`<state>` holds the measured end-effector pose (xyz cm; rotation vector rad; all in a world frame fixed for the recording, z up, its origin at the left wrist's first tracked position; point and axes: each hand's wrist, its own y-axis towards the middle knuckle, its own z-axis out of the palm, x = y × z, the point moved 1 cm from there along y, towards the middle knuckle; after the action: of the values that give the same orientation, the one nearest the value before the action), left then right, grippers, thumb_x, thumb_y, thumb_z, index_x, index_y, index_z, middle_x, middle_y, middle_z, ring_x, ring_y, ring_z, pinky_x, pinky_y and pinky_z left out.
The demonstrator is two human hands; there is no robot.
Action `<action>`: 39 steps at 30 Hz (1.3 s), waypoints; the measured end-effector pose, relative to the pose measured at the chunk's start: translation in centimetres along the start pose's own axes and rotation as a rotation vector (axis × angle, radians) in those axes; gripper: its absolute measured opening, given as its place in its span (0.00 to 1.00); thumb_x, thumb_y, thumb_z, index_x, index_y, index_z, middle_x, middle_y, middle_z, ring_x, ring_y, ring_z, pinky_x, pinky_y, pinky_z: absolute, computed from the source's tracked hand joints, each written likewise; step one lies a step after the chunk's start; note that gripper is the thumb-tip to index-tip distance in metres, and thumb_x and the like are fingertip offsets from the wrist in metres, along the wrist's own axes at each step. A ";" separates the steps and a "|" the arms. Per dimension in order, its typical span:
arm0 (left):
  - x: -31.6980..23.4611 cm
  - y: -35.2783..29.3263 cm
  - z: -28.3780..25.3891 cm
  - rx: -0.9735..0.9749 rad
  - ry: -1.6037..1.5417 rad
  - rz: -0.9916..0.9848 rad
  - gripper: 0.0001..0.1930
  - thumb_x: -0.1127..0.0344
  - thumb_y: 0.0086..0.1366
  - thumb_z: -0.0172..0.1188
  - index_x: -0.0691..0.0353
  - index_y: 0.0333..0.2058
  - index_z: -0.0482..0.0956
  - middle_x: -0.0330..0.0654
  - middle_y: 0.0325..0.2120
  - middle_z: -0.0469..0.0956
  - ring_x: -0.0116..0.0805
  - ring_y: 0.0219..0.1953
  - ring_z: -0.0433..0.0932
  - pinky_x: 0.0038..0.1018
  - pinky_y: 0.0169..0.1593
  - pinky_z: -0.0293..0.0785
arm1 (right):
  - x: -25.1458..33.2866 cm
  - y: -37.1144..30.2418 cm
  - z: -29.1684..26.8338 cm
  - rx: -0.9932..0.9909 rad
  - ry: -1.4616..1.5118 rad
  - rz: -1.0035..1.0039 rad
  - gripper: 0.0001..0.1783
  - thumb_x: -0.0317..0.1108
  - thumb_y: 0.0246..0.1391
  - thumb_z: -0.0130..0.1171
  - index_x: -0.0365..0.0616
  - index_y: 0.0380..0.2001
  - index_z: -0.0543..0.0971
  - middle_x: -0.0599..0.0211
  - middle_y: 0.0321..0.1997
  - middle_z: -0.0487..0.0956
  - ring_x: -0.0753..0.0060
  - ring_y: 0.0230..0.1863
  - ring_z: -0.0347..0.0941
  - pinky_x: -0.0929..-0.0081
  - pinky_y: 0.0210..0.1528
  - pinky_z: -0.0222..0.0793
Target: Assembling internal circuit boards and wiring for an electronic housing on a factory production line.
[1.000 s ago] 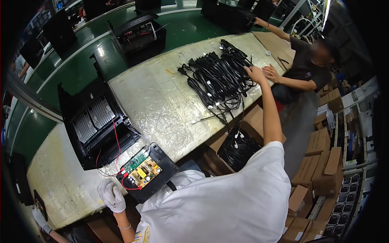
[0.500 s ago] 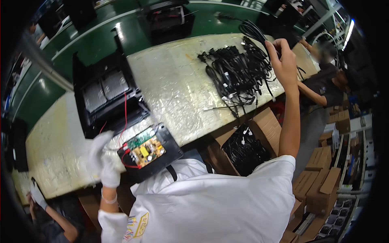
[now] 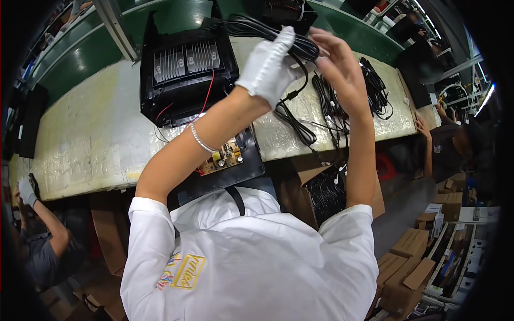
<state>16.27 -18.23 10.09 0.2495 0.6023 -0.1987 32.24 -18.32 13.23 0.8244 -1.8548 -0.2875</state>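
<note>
My left hand (image 3: 270,67), in a white glove, is closed around a folded bundle of black cable (image 3: 246,25) above the table. My bare right hand (image 3: 344,75) is beside the bundle's right end, its fingers and thumb apart and slightly blurred. A cable length loops down below the glove. Left of my hands lies a black housing (image 3: 152,101) with finned metal heat sinks (image 3: 187,63) and red wires. Partly hidden behind my left forearm, a circuit board (image 3: 229,155) rests on a black panel (image 3: 249,170) at the table's near edge.
Several black cables (image 3: 332,101) lie on the table (image 3: 80,128) to the right. An open cardboard box (image 3: 326,195) of black cables stands below the near edge. Co-workers are at far left and right. A metal post (image 3: 115,29) rises behind the table.
My left hand has moved up and right from beside the circuit board and now grips the cable bundle. My right hand has brought the bundle leftward from the cable pile; its fingers have spread.
</note>
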 end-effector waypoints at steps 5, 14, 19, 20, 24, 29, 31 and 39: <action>-2.0 1.3 -1.4 0.006 -0.046 0.091 0.18 0.58 0.74 0.47 0.70 0.49 0.68 0.56 0.45 0.76 0.52 0.51 0.77 0.54 0.58 0.75 | -7.1 -4.2 0.5 0.175 0.139 0.386 0.28 0.44 0.70 0.35 0.30 0.57 0.70 0.51 0.58 0.74 0.60 0.61 0.69 0.65 0.68 0.58; -6.6 1.3 -0.2 0.340 -0.324 0.115 0.16 0.58 0.73 0.49 0.67 0.46 0.74 0.50 0.42 0.80 0.46 0.48 0.79 0.50 0.55 0.76 | -8.2 -8.1 6.0 0.361 0.075 0.373 0.21 0.39 0.70 0.43 0.33 0.56 0.71 0.58 0.58 0.75 0.66 0.63 0.67 0.69 0.66 0.59; -9.4 -0.1 0.8 0.408 -0.304 0.216 0.16 0.57 0.73 0.50 0.66 0.48 0.73 0.51 0.43 0.79 0.46 0.50 0.78 0.50 0.56 0.76 | -7.5 -8.5 8.2 0.279 0.453 0.445 0.16 0.31 0.66 0.50 0.34 0.53 0.72 0.58 0.52 0.78 0.67 0.55 0.74 0.70 0.56 0.68; -10.2 -0.2 0.9 0.451 -0.311 0.209 0.17 0.56 0.73 0.49 0.64 0.48 0.73 0.50 0.45 0.78 0.46 0.52 0.77 0.53 0.57 0.75 | -6.9 -8.3 8.8 0.288 0.479 0.434 0.16 0.31 0.66 0.51 0.34 0.53 0.72 0.58 0.52 0.78 0.68 0.53 0.74 0.70 0.54 0.70; -11.2 -0.6 -0.2 0.185 -0.241 0.284 0.14 0.63 0.72 0.51 0.65 0.50 0.73 0.50 0.41 0.79 0.45 0.46 0.79 0.41 0.51 0.77 | -4.4 -7.5 10.9 0.314 0.530 0.393 0.13 0.27 0.61 0.54 0.34 0.48 0.74 0.57 0.49 0.79 0.71 0.48 0.75 0.71 0.49 0.72; -11.2 -2.4 -2.8 0.105 -0.025 0.402 0.14 0.63 0.72 0.51 0.65 0.50 0.73 0.50 0.42 0.78 0.44 0.47 0.78 0.40 0.52 0.76 | -2.1 -7.0 13.1 0.367 0.666 0.461 0.08 0.22 0.56 0.59 0.37 0.39 0.76 0.61 0.46 0.80 0.76 0.44 0.75 0.77 0.47 0.71; -11.2 -2.6 -3.9 0.075 0.060 0.440 0.15 0.63 0.72 0.51 0.65 0.51 0.73 0.49 0.43 0.78 0.43 0.48 0.78 0.39 0.52 0.76 | -1.9 -7.1 13.8 0.393 0.584 0.537 0.07 0.23 0.57 0.60 0.36 0.38 0.76 0.64 0.43 0.81 0.78 0.43 0.75 0.79 0.46 0.70; -9.5 -7.9 -5.6 0.003 0.365 0.524 0.16 0.62 0.72 0.51 0.66 0.52 0.72 0.49 0.45 0.77 0.41 0.49 0.76 0.37 0.54 0.74 | -4.6 -8.7 14.1 0.335 0.108 0.388 0.07 0.26 0.60 0.56 0.37 0.40 0.80 0.69 0.37 0.80 0.79 0.40 0.71 0.80 0.45 0.67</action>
<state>3.64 -23.08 9.77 0.4418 0.8751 0.3602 24.38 -24.13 -0.93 0.6650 -1.9393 0.3141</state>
